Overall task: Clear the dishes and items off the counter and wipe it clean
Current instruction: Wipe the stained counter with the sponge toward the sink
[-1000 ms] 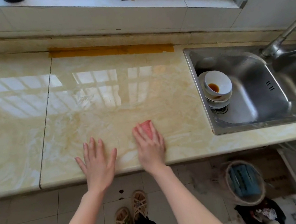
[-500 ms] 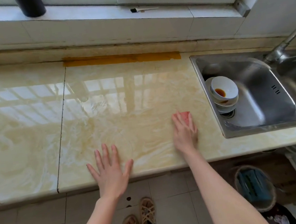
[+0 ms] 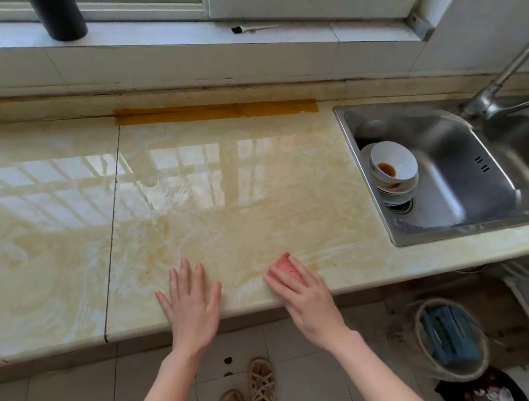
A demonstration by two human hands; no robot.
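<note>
Head view, the only one I have. The counter carries no dishes that I can see. A stack of white bowls, the top one with brown residue, sits in the left basin of the sink, near the drain. So I judge clearing done and the wiping step in hand. Left hand lies palm down at the counter's front edge, fingers straight and spread, holding nothing; bracing, I think. Right hand is near it on the sink side, fingers straight, pressing down on a pink sponge that lies on the counter near the front edge. Only the sponge's far end shows past the fingertips, so I cannot say for sure it isn't a folded cloth. The surface is glossy with faint streaks mid-slab, and a yellow tape strip runs along the back edge. Next move, in my judgement: flat pressure and a sweep of the sponge over the rest of the surface, back toward the tape and across the seam to the left slab.
</note>
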